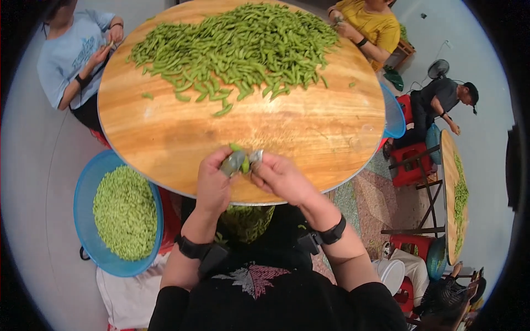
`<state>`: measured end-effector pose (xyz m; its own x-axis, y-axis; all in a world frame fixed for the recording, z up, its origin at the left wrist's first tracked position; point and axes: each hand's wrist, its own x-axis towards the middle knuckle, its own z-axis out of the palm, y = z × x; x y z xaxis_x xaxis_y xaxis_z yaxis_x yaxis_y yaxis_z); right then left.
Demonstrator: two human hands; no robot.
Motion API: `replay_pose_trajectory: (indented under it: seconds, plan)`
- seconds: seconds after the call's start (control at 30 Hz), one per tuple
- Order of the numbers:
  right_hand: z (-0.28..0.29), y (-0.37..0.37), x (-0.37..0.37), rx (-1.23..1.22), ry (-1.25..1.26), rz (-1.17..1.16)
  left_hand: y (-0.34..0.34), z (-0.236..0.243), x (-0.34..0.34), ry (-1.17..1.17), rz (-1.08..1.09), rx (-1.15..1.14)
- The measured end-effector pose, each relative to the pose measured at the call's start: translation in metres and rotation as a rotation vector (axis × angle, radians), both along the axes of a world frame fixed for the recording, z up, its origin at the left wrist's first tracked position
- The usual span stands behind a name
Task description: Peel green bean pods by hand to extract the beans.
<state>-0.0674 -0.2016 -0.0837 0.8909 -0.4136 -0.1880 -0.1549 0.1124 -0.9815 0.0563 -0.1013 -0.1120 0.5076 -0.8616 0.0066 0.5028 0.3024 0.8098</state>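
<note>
Both forearms (353,262) are kinda angled inward; left hand (214,179) and right hand (284,176) basically meet in the middle; fingers (260,182) curled on both

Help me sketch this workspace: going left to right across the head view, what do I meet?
Blue tub of shelled beans, person's left hand, person's right hand, white bucket, distant wooden table.

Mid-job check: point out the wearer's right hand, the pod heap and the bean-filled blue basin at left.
Right hand (287,179): head view, back of the hand.
Pod heap (237,47): head view, middle of the heap.
Blue basin (84,212): head view, left wall.
</note>
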Motion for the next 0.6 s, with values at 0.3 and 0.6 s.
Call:
replay_pose_trajectory:
  seconds: [0.3,0.6]
  plan:
    - [-0.001,0.003,0.005,-0.794,0.048,-0.179,-0.012,-0.008,-0.008,-0.364,0.169,0.151]
    - [-0.015,-0.012,0.016,-0.404,0.079,-0.288,-0.014,-0.005,-0.010,-0.105,0.163,0.080]
